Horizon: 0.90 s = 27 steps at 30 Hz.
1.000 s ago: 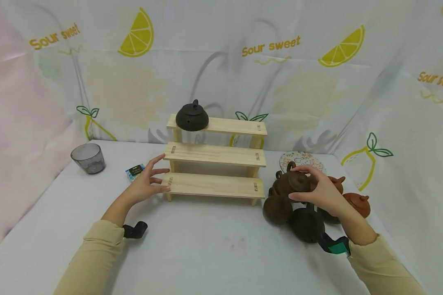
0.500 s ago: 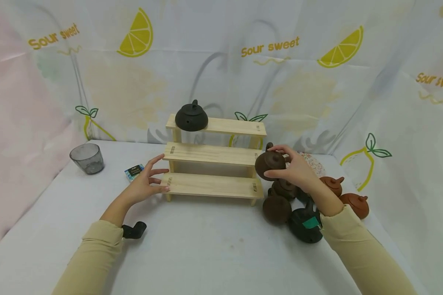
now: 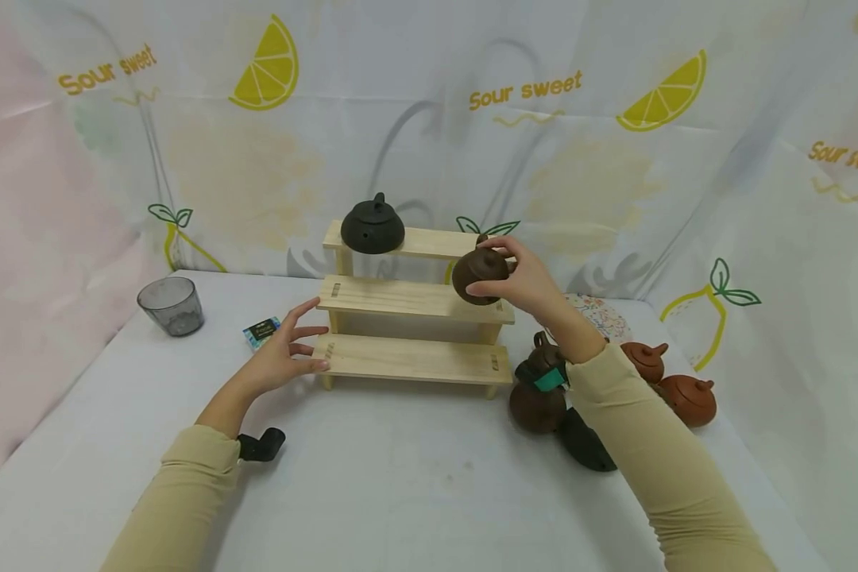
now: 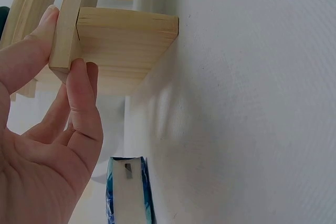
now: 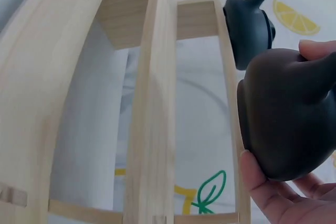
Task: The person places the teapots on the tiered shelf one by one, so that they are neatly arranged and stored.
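Note:
A three-tier wooden shelf point(image 3: 415, 357) stands on the white-covered table. My left hand point(image 3: 286, 357) pinches the left end of its lowest board, thumb on top and fingers beneath, as the left wrist view shows. In my right hand point(image 3: 525, 278) is a dark brown teapot point(image 3: 477, 274), gripped round its body in front of the top board's right part. Seen from the right wrist, this teapot point(image 5: 289, 114) has its base turned toward the shelf boards. A black teapot point(image 3: 373, 226) sits at the left end of the top board.
Brown teapots point(image 3: 538, 407), a black teapot point(image 3: 586, 445) and reddish teapots point(image 3: 689, 400) cluster at the right, partly behind my right sleeve. A patterned round mat point(image 3: 600, 318) lies behind them. Left are a grey glass point(image 3: 171, 306) and a small blue-black box point(image 3: 260, 332).
My right hand has taken the dark brown teapot from the cluster, lifting it left and up to the top board's height. My left hand keeps its place on the lowest board.

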Available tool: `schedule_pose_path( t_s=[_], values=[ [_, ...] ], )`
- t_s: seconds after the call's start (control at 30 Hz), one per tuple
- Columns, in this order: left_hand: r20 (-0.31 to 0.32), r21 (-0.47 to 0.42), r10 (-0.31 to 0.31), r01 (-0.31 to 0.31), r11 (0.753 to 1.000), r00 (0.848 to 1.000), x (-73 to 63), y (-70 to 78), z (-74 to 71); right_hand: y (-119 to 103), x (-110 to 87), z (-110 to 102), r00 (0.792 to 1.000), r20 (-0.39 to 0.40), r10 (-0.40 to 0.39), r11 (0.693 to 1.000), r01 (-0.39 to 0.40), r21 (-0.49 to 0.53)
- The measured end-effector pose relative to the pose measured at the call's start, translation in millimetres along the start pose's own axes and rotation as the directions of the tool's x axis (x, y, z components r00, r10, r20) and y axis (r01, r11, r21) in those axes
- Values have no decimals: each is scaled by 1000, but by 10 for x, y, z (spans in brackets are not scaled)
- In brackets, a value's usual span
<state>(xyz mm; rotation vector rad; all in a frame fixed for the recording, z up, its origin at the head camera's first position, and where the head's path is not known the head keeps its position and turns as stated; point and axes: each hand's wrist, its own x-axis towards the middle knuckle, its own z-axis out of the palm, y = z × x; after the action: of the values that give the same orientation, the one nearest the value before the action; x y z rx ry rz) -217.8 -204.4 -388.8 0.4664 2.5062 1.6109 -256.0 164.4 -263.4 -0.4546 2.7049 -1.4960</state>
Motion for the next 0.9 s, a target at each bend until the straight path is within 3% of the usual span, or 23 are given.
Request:
schedule_pose_path(
  t_s=[0.4,0.53,0.77,0.9],
  values=[
    [-1,-15,-1,1,1000,1000,4,-24,-6,-207,422,195,1000,-22,-6,1000,6,18],
    [-3,-14,9,-9,1000,1000,-6,-23,-7,-232,584,258,998,-55,19,999,-16,50],
    [-5,-17,10,-10,1000,1000,7,-27,-2,-307,803,343,992,-60,109,976,-95,196],
    [-9,-3,-3,3,1000,1000,16,-27,0,-329,863,365,992,-61,107,977,-93,190]
  ],
)
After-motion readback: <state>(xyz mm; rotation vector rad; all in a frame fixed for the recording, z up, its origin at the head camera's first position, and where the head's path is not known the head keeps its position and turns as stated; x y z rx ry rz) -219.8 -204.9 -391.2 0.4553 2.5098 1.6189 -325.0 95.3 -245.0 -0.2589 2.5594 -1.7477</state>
